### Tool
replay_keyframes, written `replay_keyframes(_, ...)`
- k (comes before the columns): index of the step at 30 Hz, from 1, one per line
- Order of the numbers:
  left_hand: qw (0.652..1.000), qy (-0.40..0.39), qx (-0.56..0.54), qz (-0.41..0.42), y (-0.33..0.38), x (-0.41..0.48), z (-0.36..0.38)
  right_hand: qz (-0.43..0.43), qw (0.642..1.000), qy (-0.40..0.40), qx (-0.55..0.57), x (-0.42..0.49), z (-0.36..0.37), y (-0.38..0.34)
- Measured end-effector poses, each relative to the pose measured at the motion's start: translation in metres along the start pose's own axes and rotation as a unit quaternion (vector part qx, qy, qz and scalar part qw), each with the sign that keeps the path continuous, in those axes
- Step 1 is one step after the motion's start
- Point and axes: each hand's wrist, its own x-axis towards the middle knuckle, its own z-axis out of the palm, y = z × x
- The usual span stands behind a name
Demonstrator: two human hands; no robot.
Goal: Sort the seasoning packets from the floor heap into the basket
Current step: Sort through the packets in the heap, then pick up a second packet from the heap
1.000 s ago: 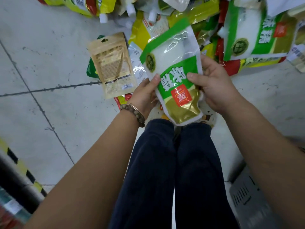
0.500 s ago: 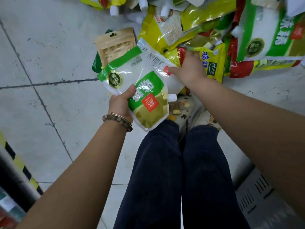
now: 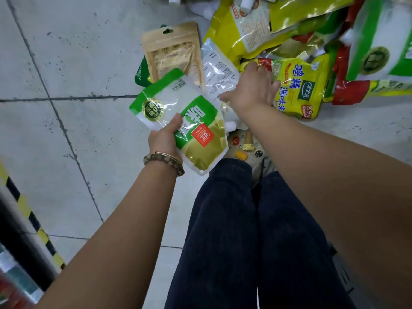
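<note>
The left hand (image 3: 165, 139), left of centre in the frame, grips the green packet (image 3: 178, 114) by its left edge, thumb on the printed face and fingers hidden behind. The packet is off the floor (image 3: 66, 63); its long axis runs from upper left to lower right, green top band uppermost.

The right hand (image 3: 252, 92) is at the near edge of the heap (image 3: 289, 23), which fills the upper right of the frame. Its fingers are spread and fairly straight; it grasps nothing that I can see, though blur softens the fingertips. The thumb lies on or just over the white packet (image 3: 217, 70); the fingers reach onto the left edge of the yellow packet (image 3: 298, 90).

The coming move turns on this: both packets are directly under the right hand, the white one to its left and the yellow one to its right. The white one's long axis runs up and down the frame, leaning a little, while the yellow one lies aslant; the right hand is by far the nearer to both, and the left is already full. I cannot tell which packet is meant, but I judge either needs only a closing of the fingers.

A brown pouch (image 3: 174, 50) lies flat just above the green packet; the basket is not plainly in view.
</note>
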Motion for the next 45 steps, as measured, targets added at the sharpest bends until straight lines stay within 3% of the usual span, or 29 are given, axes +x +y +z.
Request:
replay_keyframes(7, 1.0, 0.006, -0.003, 0.001, 0.003, -0.007, -0.003, -0.034, 0.998, -0.038, 0.024, 0.019, -0.009, -0.005)
replay_keyframes(13, 0.999, 0.02, 0.012, 0.026, 0.008, -0.017, -0.017, -0.047, 0.979, -0.017, 0.197, -0.01, -0.036, 0.038)
replay_keyframes(18, 0.997, -0.012, -0.025, 0.071, 0.005, -0.033, -0.019, 0.034, 0.912, -0.028, 0.409, -0.058, -0.067, 0.088)
replay_keyframes(21, 0.996, -0.025, -0.031, 0.077, 0.005, -0.042, -0.011, 0.022, 0.886, -0.056, 0.46, -0.078, -0.07, 0.079)
replay_keyframes(26, 0.994, -0.085, -0.041, 0.046, 0.014, -0.055, 0.006, -0.033, 0.889, -0.111, 0.442, -0.087, -0.041, 0.019)
replay_keyframes(31, 0.993, -0.036, 0.023, 0.106, 0.015, -0.053, -0.013, -0.114, 0.91, -0.148, 0.372, -0.084, -0.022, -0.04)
replay_keyframes(33, 0.994, 0.005, -0.004, 0.107, 0.017, -0.049, -0.025, -0.087, 0.909, -0.155, 0.378, -0.073, -0.019, -0.051)
replay_keyframes(37, 0.991, 0.054, -0.034, 0.114, 0.018, -0.038, -0.034, -0.014, 0.931, -0.078, 0.355, -0.031, -0.003, -0.06)
replay_keyframes(45, 0.99, 0.069, -0.041, 0.116, 0.019, -0.008, -0.034, 0.078, 0.972, -0.007, 0.222, 0.027, 0.045, -0.1)
